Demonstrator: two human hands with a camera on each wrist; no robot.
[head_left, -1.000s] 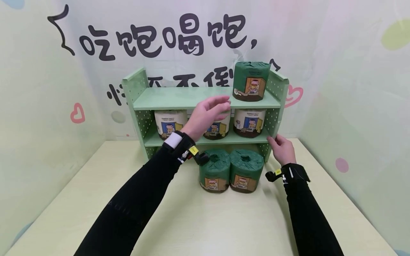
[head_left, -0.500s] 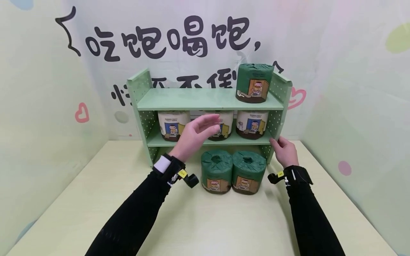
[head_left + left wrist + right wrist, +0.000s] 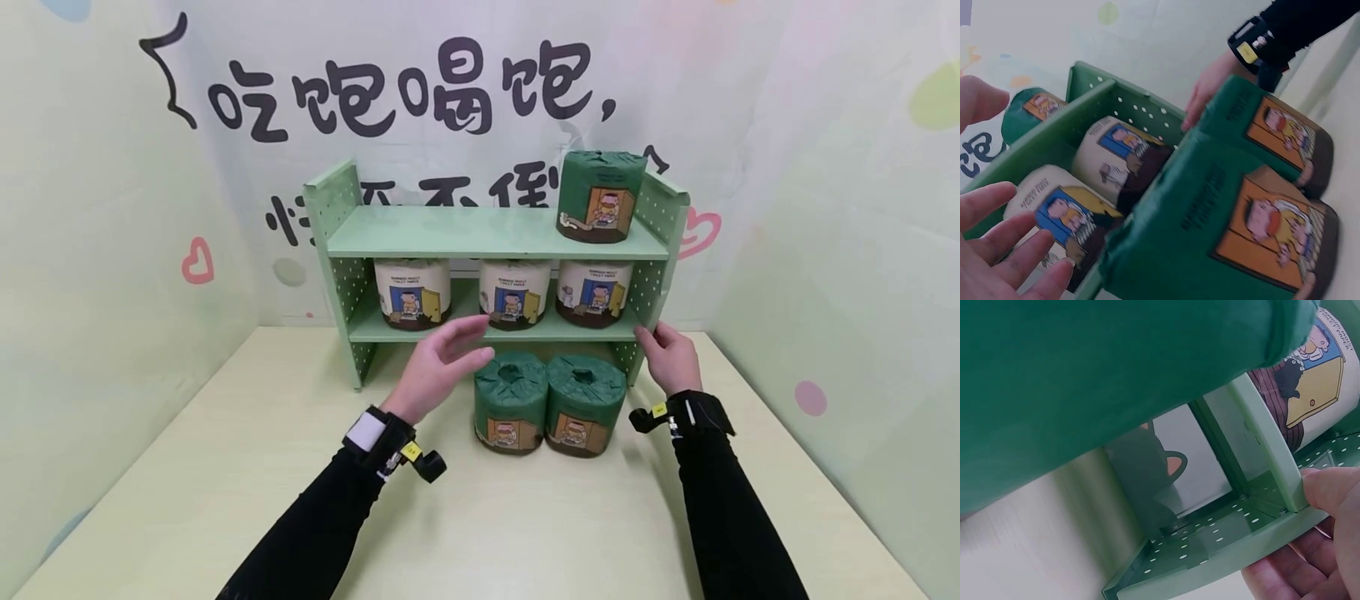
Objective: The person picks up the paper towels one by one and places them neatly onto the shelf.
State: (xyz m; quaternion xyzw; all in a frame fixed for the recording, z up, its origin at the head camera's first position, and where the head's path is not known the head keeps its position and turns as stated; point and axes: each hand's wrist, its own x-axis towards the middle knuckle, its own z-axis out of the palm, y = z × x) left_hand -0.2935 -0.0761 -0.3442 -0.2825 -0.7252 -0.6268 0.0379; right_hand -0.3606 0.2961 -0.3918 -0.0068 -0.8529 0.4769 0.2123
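Observation:
My left hand (image 3: 438, 367), fingers loosely spread with nothing in them, hovers in front of the light green shelf (image 3: 420, 335), left of two green-wrapped toilet paper rolls. The nearer of these to it is the left green roll (image 3: 508, 400); the right green roll (image 3: 585, 404) stands against its side on the table. With thumb and fingers my right hand (image 3: 671, 358) pinches the front edge of the shelf's right side panel (image 3: 1229, 556). Three white-wrapped rolls stand on the middle shelf, among them the middle white roll (image 3: 514, 293). One more green roll (image 3: 602, 197) stands on the top board, right end.
The shelf stands on a pale table (image 3: 525, 525), close to the back wall (image 3: 262, 167) with large black lettering. Side walls (image 3: 840, 275) rise along both table edges.
My left hand has moved down and left, away from the upper shelf, uncovering the middle white roll. My right hand stays at the side panel.

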